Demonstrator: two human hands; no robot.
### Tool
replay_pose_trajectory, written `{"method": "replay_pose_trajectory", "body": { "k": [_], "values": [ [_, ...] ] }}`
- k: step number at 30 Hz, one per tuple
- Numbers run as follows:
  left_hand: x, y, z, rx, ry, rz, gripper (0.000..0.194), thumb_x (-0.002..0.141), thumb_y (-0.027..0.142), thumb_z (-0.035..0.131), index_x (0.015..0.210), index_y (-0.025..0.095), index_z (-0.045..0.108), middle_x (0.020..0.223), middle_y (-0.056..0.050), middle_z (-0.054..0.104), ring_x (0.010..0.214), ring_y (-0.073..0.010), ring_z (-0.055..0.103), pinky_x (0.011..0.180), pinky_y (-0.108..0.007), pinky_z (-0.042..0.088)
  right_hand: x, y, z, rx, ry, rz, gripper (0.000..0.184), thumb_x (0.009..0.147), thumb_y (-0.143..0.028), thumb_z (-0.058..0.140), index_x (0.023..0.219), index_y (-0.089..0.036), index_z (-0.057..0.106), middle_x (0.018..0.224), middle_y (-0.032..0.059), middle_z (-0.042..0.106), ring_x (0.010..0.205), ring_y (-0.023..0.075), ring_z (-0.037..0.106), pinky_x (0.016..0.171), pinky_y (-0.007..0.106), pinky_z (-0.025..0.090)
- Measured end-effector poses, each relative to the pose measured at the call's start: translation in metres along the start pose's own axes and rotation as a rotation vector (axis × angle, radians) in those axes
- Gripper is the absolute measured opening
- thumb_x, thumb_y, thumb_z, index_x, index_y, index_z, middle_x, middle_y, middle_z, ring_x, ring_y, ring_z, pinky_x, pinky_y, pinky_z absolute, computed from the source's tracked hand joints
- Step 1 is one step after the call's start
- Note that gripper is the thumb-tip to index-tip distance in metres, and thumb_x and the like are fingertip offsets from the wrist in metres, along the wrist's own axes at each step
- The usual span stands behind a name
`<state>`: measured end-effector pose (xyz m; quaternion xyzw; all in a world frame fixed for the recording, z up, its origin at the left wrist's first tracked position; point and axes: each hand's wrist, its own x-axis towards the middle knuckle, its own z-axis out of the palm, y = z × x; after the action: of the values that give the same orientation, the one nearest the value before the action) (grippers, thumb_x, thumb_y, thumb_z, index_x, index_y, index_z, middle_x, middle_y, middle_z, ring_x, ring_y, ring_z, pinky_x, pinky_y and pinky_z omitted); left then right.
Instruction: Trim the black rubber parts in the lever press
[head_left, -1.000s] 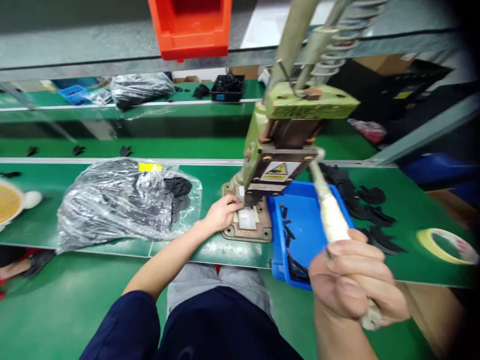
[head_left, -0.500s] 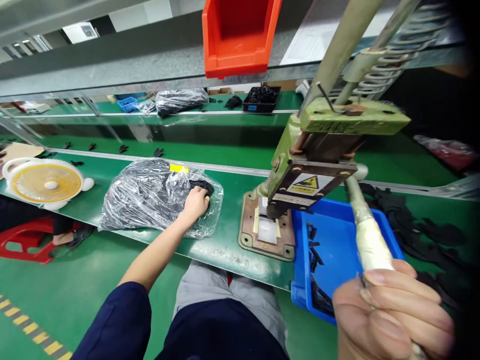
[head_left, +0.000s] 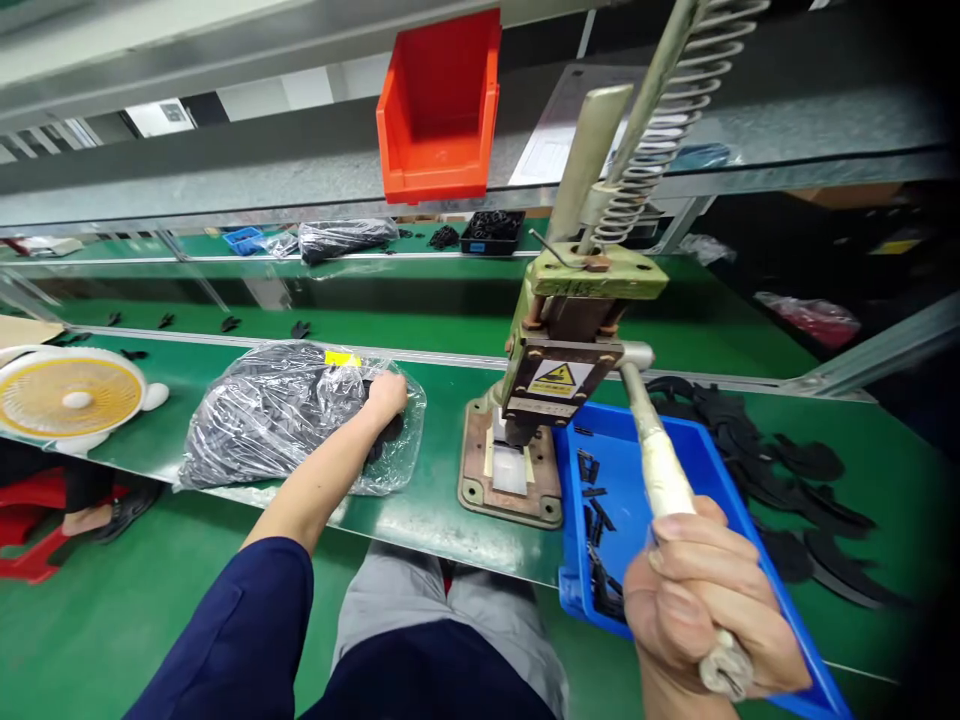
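My right hand [head_left: 712, 600] is wrapped round the white-taped lever handle [head_left: 667, 480] of a green hand press [head_left: 562, 340]. Under the press head, a pale plate [head_left: 510, 470] lies on the brown metal base [head_left: 472, 490]. My left hand [head_left: 388, 395] reaches into the mouth of a clear plastic bag [head_left: 255, 420] filled with dark pieces. Its fingers are turned down among black parts [head_left: 390, 435] and hidden from me, so what they grasp does not show.
Right of the press, a blue tray [head_left: 637, 500] holds small black strips [head_left: 596, 510]. Curved black pieces [head_left: 810, 490] lie beyond it. A white and yellow fan [head_left: 75, 400] sits at far left. An orange bin [head_left: 442, 130] stands on the shelf above. Someone's foot [head_left: 82, 522] shows below the bench.
My view has shifted, so the press sits further left. My left hand has turned over at the bag's mouth, its fingers now out of sight. My right hand keeps its grip on the lever.
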<state>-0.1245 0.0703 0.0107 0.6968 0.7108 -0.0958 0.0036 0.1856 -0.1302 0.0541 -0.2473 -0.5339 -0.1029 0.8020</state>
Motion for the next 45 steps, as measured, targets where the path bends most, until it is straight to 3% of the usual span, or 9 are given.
{"method": "replay_pose_trajectory", "body": {
  "k": [4,7,15,18,21,25,29,38,45],
  "values": [
    [-0.002,0.002,-0.004,0.027,-0.027,0.079,0.023,0.084,0.007,0.057,0.101,0.001,0.073,0.103,-0.027,0.07,0.104,-0.0333,0.069,0.093,-0.04,0.052,-0.001,0.0,-0.011,-0.007,-0.109,0.019,0.026,0.076,-0.017,0.063,0.055,-0.02,0.046,0.064,-0.0037,0.062,0.065,0.0166,0.063,0.08,0.05,0.055],
    [-0.011,-0.004,-0.006,0.035,-0.004,0.121,0.026,0.086,0.004,0.052,0.103,0.001,0.071,0.104,-0.026,0.071,0.104,-0.0316,0.07,0.094,-0.038,0.052,-0.002,-0.001,-0.017,-0.017,-0.165,0.046,0.023,0.074,-0.015,0.063,0.057,-0.02,0.048,0.066,-0.0039,0.063,0.067,0.0173,0.064,0.08,0.051,0.056],
    [-0.032,-0.056,-0.007,-0.033,0.168,0.017,0.039,0.091,0.004,0.038,0.124,0.006,0.058,0.111,-0.022,0.069,0.103,-0.0275,0.07,0.091,-0.035,0.053,-0.001,0.004,-0.012,0.008,-0.106,-0.026,0.024,0.073,-0.019,0.063,0.056,-0.021,0.046,0.064,-0.0041,0.062,0.062,0.0174,0.061,0.072,0.049,0.054],
    [-0.036,-0.074,-0.002,-0.238,0.255,-0.104,0.033,0.088,0.009,0.049,0.118,0.009,0.064,0.109,-0.018,0.072,0.107,-0.0274,0.068,0.096,-0.036,0.051,-0.002,0.003,-0.012,0.007,-0.109,-0.002,0.026,0.075,-0.017,0.063,0.056,-0.02,0.046,0.066,-0.0033,0.062,0.065,0.0169,0.063,0.077,0.05,0.054],
    [-0.043,-0.078,0.003,-0.767,0.294,-0.291,0.025,0.082,0.013,0.061,0.106,0.012,0.068,0.097,-0.01,0.075,0.094,-0.0223,0.071,0.088,-0.032,0.055,-0.004,0.001,-0.011,-0.001,-0.111,0.016,0.027,0.077,-0.018,0.063,0.057,-0.02,0.046,0.066,-0.003,0.062,0.068,0.0169,0.063,0.08,0.05,0.054],
    [-0.06,-0.059,0.002,-1.548,0.163,-0.371,0.019,0.074,0.013,0.068,0.093,0.011,0.066,0.075,-0.002,0.07,0.066,-0.0127,0.067,0.064,-0.023,0.055,-0.004,0.002,-0.003,0.019,-0.014,-0.026,0.034,0.078,-0.021,0.065,0.054,-0.019,0.041,0.064,-0.0034,0.06,0.064,0.0143,0.061,0.077,0.045,0.053],
    [-0.077,-0.025,-0.005,-1.867,-0.055,-0.315,0.019,0.067,0.011,0.075,0.082,0.012,0.063,0.068,0.0,0.067,0.055,-0.0081,0.062,0.053,-0.017,0.051,-0.002,0.002,0.002,0.012,0.002,-0.023,0.038,0.078,-0.022,0.066,0.052,-0.02,0.038,0.063,-0.0039,0.059,0.062,0.0132,0.061,0.076,0.043,0.054],
    [-0.093,0.069,0.002,-1.901,-0.392,-0.065,0.049,0.055,0.018,0.093,0.092,0.012,0.062,0.072,-0.002,0.07,0.058,-0.011,0.067,0.055,-0.02,0.056,-0.002,0.0,0.0,-0.067,-0.002,-0.019,0.035,0.081,-0.022,0.062,0.055,-0.02,0.038,0.058,-0.0063,0.056,0.062,0.0121,0.059,0.078,0.042,0.054],
    [-0.08,0.113,0.008,-1.784,-0.412,-0.052,0.037,0.06,0.018,0.091,0.073,0.012,0.058,0.063,0.003,0.062,0.053,-0.0082,0.062,0.054,-0.021,0.056,-0.003,-0.001,-0.004,-0.082,-0.039,-0.001,0.032,0.082,-0.022,0.059,0.057,-0.021,0.039,0.061,-0.006,0.057,0.065,0.0131,0.06,0.079,0.044,0.054]
  ]
}}
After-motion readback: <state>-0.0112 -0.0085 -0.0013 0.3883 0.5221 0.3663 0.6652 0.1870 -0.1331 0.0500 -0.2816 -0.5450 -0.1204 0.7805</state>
